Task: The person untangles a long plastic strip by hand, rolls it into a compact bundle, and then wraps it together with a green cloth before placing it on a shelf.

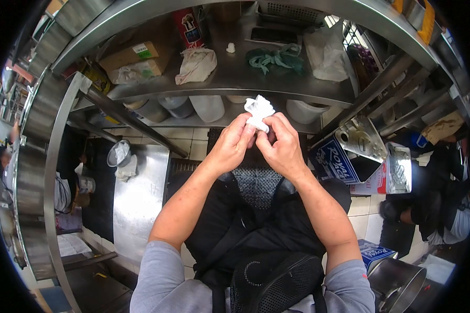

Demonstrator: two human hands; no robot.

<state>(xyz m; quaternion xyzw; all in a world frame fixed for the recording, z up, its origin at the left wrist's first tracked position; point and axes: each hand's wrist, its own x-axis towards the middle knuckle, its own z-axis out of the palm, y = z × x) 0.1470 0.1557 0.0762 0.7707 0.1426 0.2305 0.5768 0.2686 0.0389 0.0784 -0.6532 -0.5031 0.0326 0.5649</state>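
- Left hand (230, 145) and right hand (284, 146) raised together, fingers pinching a crumpled white wad (259, 111) between them.
- Wad just before the metal shelf's (277, 86) edge.
- On the shelf: pale cloth (196, 65), green bag (277, 58).
- Blue tin (335, 159) beside the right forearm.
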